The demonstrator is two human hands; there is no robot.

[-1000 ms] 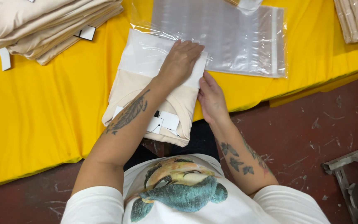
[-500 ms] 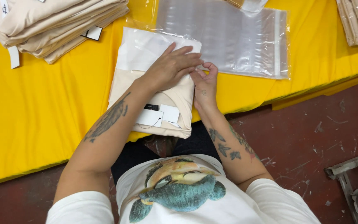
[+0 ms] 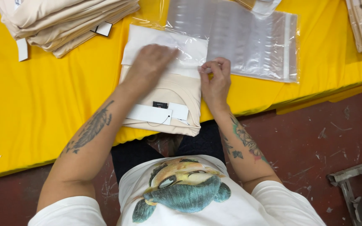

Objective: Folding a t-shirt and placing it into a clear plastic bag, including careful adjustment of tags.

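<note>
Since half a second ago the left hand (image 3: pixel 149 67) is sliding up from the bag's mouth, now lying flat and spread on the clear bag (image 3: pixel 168 48) over the folded cream garment (image 3: pixel 166 100). The right hand (image 3: pixel 215 81) is pinching the bag's open edge at the garment's right side (fingertips closed on film). The garment is lying lengthwise away from the body on the yellow table (image 3: pixel 42 104), its far half bagged.

Folded cream garment (image 3: pixel 170 98) with white tags, flat, top half inside clear bag (image 3: pixel 177 48).
</note>
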